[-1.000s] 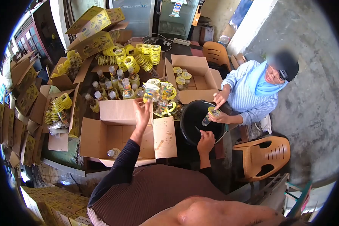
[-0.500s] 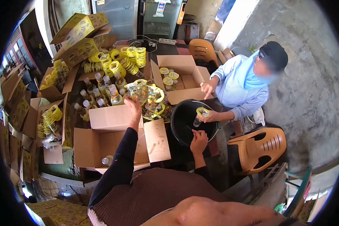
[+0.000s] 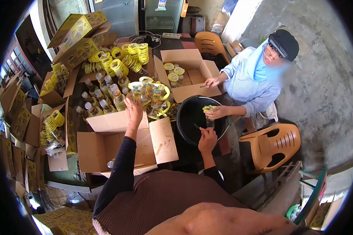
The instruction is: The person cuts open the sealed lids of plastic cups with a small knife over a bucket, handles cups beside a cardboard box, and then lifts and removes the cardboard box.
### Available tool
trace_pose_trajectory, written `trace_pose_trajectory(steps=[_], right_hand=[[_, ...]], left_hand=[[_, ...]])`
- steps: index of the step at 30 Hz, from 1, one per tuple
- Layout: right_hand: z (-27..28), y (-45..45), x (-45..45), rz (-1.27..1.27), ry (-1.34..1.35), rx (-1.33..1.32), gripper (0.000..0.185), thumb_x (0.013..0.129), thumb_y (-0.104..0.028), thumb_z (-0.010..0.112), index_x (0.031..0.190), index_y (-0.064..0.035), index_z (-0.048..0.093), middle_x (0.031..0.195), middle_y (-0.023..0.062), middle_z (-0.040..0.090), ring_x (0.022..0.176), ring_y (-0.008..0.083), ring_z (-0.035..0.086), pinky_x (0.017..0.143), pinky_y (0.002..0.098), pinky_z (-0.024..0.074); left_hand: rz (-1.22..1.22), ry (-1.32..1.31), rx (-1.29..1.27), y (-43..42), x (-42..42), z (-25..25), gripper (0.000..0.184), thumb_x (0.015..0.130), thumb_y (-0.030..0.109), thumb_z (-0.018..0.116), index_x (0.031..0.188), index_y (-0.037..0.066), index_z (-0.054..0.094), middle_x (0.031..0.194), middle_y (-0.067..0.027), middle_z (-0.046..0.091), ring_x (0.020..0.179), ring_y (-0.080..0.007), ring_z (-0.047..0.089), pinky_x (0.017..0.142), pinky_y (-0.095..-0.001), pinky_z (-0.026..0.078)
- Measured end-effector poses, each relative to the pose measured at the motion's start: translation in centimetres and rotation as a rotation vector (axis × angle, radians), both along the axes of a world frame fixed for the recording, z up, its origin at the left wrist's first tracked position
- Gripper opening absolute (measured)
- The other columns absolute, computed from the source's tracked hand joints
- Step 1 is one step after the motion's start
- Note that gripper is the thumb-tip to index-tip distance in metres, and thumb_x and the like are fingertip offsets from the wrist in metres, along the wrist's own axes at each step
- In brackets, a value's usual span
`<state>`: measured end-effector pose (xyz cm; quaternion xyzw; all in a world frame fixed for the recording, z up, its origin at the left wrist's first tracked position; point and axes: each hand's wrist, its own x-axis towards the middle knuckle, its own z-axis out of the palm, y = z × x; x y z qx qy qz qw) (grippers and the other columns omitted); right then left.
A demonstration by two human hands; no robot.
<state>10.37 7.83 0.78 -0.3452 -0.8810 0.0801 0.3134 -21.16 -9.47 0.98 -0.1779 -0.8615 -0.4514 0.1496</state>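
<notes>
My left hand [image 3: 134,112] is raised over the near carton's back flap. Its bent fingers are at a clear plastic container with a yellow rim [image 3: 138,92] and appear to grip it. More yellow-rimmed clear containers [image 3: 157,94] lie just to the right. Over the near edge of the black bucket [image 3: 183,129], my right hand [image 3: 207,141] pinches a thin dark stick-like tool [image 3: 196,125]; its kind is unclear. Above the bucket, a co-worker's hand [image 3: 217,112] holds a clear cup with a yellow rim [image 3: 210,120]. The co-worker's other hand [image 3: 211,81] holds a small thin object.
An open carton [image 3: 92,152] stands before me, with a clear container inside. Another carton [image 3: 188,94] at the back holds several yellow-topped containers. Bottles [image 3: 115,94] and stacked yellow rings [image 3: 135,55] crowd the table's left. An orange chair [image 3: 276,147] stands at right.
The view has shifted slightly. The co-worker's cup has tilted more upright, and their other hand has lowered towards the carton flap. My hands stay in nearly the same places.
</notes>
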Motion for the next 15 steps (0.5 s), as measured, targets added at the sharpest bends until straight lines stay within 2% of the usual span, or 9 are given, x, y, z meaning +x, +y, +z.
trace_pose_trajectory(steps=[4, 6, 9, 11, 15], right_hand=[[0.1, -0.1, 0.0, 0.012, 0.025, 0.015, 0.022, 0.083, -0.007, 0.065, 0.101, -0.0184, 0.071, 0.092, 0.0024, 0.056, 0.09, 0.0245, 0.056, 0.076, 0.0397, 0.0433], [0.0, 0.1, -0.1, 0.013, 0.023, 0.018, 0.022, 0.083, -0.007, 0.065, 0.101, -0.0183, 0.071, 0.092, 0.0021, 0.056, 0.09, 0.0245, 0.056, 0.076, 0.0396, 0.0431], [0.0, 0.0, 0.0, 0.013, 0.016, 0.02, 0.022, 0.082, -0.007, 0.066, 0.1, -0.0184, 0.071, 0.092, 0.0018, 0.056, 0.09, 0.0247, 0.056, 0.075, 0.0395, 0.0428], [-0.1, 0.0, 0.0, 0.013, 0.018, 0.014, 0.022, 0.082, -0.007, 0.066, 0.1, -0.0184, 0.071, 0.092, 0.0017, 0.056, 0.089, 0.0249, 0.056, 0.075, 0.0395, 0.0426], [-0.1, 0.0, 0.0, 0.031, 0.033, 0.022, 0.022, 0.082, -0.007, 0.066, 0.1, -0.0185, 0.071, 0.092, 0.0022, 0.057, 0.089, 0.0251, 0.057, 0.075, 0.0402, 0.0429]], left_hand=[[-0.094, 0.038, 0.012, -2.6, 3.5, 0.8, 0.043, 0.094, 0.025, 0.058, 0.123, -0.001, 0.039, 0.114, -0.0274, 0.046, 0.096, -0.0467, 0.054, 0.079, -0.0516, 0.047], [-0.152, -0.094, 0.054, -3.9, 5.9, 1.2, 0.043, 0.095, 0.024, 0.057, 0.124, -0.001, 0.037, 0.113, -0.0282, 0.045, 0.096, -0.0471, 0.053, 0.08, -0.0523, 0.046], [-0.175, -0.084, 0.056, -5.9, 8.2, -2.4, 0.044, 0.095, 0.024, 0.057, 0.125, -0.001, 0.036, 0.111, -0.0274, 0.043, 0.096, -0.0439, 0.051, 0.081, -0.0501, 0.045], [-0.153, -0.19, 0.061, -7.1, 9.7, -5.3, 0.048, 0.095, 0.021, 0.057, 0.129, -0.003, 0.033, 0.11, -0.026, 0.041, 0.099, -0.0386, 0.045, 0.087, -0.0484, 0.041], [-0.117, -0.325, 0.097, -8.0, 10.0, -7.2, 0.05, 0.095, 0.018, 0.056, 0.131, -0.005, 0.031, 0.111, -0.0259, 0.041, 0.101, -0.0369, 0.042, 0.091, -0.0485, 0.037]])
